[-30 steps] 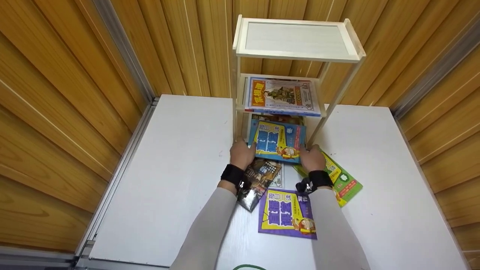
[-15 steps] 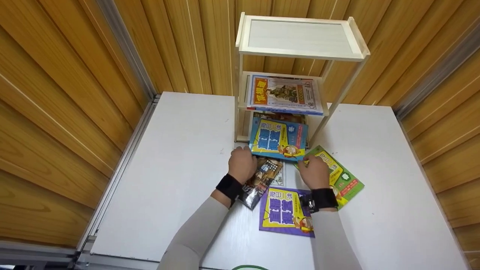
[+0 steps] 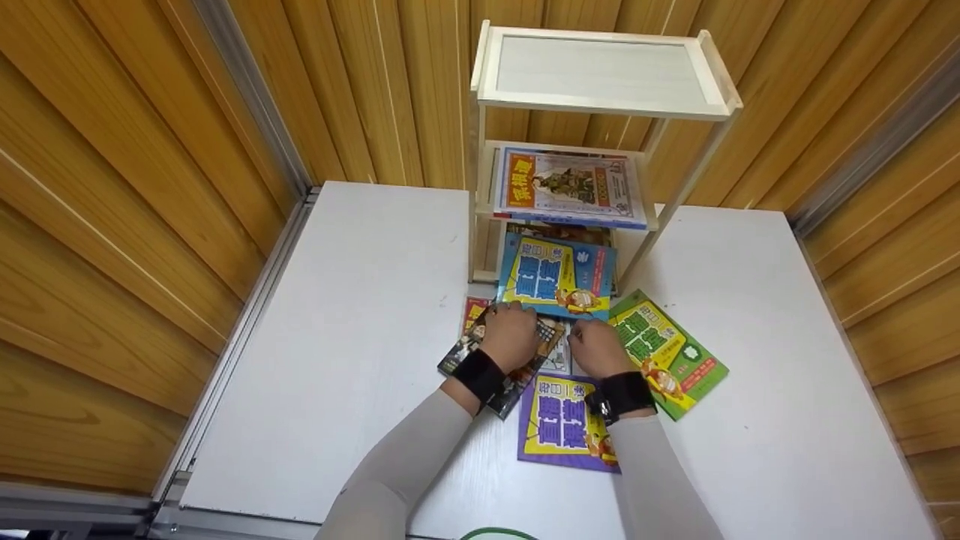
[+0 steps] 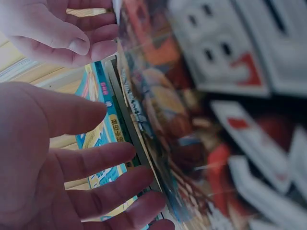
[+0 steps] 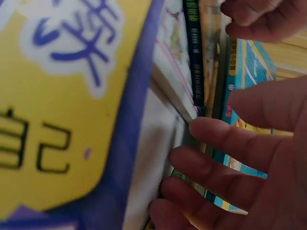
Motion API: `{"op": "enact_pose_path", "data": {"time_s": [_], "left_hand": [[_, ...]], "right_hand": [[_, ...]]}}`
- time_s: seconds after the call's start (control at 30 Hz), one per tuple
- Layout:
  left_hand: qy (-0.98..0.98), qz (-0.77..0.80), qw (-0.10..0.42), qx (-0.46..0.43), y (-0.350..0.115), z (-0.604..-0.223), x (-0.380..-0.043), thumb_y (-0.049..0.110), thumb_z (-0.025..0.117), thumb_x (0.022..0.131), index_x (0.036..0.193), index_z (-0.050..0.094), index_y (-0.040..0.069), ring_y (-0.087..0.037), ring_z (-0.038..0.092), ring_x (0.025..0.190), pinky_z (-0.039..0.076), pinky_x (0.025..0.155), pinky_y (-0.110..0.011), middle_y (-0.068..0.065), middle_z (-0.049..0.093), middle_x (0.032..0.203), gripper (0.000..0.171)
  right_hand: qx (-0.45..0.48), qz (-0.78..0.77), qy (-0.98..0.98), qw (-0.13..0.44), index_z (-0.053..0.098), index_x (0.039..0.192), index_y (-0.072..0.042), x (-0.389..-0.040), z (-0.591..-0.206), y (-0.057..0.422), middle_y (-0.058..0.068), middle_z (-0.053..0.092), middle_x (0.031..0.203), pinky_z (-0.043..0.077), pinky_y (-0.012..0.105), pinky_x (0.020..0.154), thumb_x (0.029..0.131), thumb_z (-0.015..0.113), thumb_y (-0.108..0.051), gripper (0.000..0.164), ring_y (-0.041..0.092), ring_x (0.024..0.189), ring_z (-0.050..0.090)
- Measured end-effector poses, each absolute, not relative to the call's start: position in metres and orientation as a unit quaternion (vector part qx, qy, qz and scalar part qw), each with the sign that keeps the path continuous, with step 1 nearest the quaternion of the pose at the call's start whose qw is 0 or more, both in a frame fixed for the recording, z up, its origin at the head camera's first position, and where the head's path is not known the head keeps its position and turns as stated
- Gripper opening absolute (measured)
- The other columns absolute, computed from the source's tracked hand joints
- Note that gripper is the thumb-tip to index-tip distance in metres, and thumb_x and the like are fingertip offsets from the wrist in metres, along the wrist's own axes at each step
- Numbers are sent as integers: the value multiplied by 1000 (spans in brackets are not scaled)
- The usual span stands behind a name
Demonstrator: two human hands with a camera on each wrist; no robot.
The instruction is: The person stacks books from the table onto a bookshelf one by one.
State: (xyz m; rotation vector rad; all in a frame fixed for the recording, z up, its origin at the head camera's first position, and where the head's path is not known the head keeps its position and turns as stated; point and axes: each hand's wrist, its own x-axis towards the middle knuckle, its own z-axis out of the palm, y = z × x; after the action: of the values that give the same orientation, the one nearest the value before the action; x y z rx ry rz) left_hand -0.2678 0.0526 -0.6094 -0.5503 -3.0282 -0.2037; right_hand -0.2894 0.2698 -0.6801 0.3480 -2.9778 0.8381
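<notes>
In the head view my left hand (image 3: 510, 336) is over a dark picture-covered book (image 3: 517, 381) on the table. The left wrist view shows that hand's fingers extended, fingertips at the book's cover. My right hand (image 3: 598, 349) is just to the right, beside a pale-covered book (image 3: 556, 361) partly hidden underneath. Its fingers are loosely bent in the right wrist view, near the book edges. A blue book (image 3: 559, 276) lies on the rack's bottom level, its front end sticking out past the rack, just beyond both hands. Nearer me lies a purple book (image 3: 562, 424), partly covered by the right wrist.
A pale wooden rack (image 3: 600, 71) stands at the back. Its middle shelf bears a stack of books (image 3: 570, 187). Right of my hands lies a green book (image 3: 667, 352). A red book corner (image 3: 475, 309) peeks out by the left hand. Wood-plank walls (image 3: 112, 225) enclose the white table (image 3: 337, 337).
Both hands have let go of the blue book, which stays on the rack's bottom level. They have drawn back toward me and closer together, over the dark and pale books.
</notes>
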Motion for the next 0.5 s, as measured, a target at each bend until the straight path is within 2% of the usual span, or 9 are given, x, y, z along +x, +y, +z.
{"op": "enact_pose_path", "data": {"time_s": [0.13,0.23,0.43,0.5], "left_hand": [[-983,-61,23,-173,53,-610,-273,37,73,104,128,75,6,-36,71,115,63,94,-56,-16,76,124,39],[-984,-62,25,-166,55,-614,-279,32,71,104,128,74,6,-35,70,114,64,90,-55,-16,75,124,35],[-984,-72,45,-157,60,-615,-294,31,65,109,132,73,4,-37,71,117,66,87,-53,-20,71,131,36],[-984,-76,52,-153,62,-611,-299,32,65,110,135,72,3,-37,71,118,67,87,-53,-21,70,134,39]], "right_hand": [[126,250,-959,41,76,108,0,-303,-690,263,22,77,101,57,59,82,107,60,-24,29,42,94,73],[124,245,-960,60,74,116,3,-311,-694,259,26,77,105,58,62,86,106,58,-22,32,47,99,74],[98,247,-959,96,73,119,7,-322,-683,251,27,75,101,57,64,82,106,58,-18,32,49,93,73],[86,243,-960,106,74,118,4,-322,-672,247,24,75,99,56,65,80,104,59,-19,31,46,91,73]]}}
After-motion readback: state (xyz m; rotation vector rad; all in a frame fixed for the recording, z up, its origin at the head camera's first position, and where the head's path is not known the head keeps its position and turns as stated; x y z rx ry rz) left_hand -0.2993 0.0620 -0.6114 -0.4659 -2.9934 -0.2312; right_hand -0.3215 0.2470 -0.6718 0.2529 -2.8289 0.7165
